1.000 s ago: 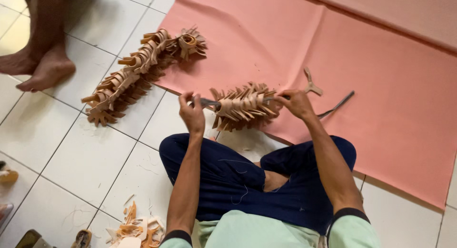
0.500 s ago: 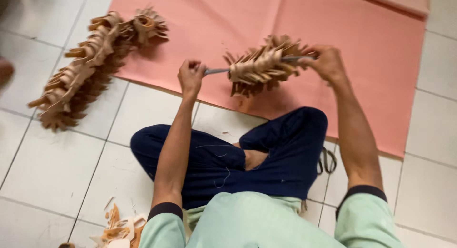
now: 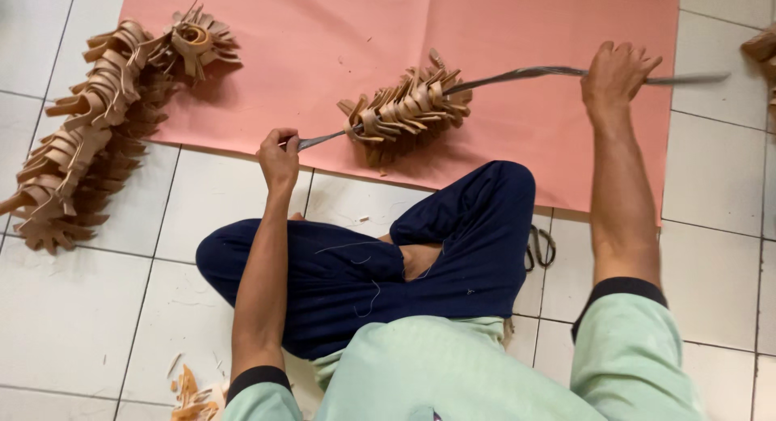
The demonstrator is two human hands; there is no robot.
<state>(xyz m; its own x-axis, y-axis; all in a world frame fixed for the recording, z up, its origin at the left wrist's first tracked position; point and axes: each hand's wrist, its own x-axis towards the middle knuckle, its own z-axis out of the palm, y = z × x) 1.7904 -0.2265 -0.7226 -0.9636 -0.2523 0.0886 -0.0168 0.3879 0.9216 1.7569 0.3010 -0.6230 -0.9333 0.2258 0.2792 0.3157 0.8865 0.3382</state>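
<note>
- Stretched far wider than half a second ago, the two hands now stand well apart, and the bundle that lay close against the right hand sits nearer the left, with a long bare run of wire showing.
- Left hand (image 3: 279, 158), left of centre, is closed in a pinch on the near end of the grey wire (image 3: 517, 76).
- Right hand (image 3: 616, 77), upper right of the frame, is wrapped in a fist round the same wire, whose tail pokes out past it toward the right edge.
- Threaded on the wire between the hands, just above the raised knee, hangs the cluster of tan leather strips (image 3: 408, 110), touching or barely clear of the pink sheet (image 3: 501, 25); which of the two cannot be told.
- Done well, this calls for the wire held taut and level with both grips firm, so the loops slide without bunching or slipping off an end.
- A longer finished string of strips (image 3: 89, 130) lies at upper left, half on the sheet and half on the white tiled floor (image 3: 73, 324), well apart from the hands.
- Leather scraps (image 3: 190, 389) sit at the bottom edge near the left sleeve.
- Open sheet lies above and between the hands; the right hand is near the sheet's right edge, with tile beyond.
</note>
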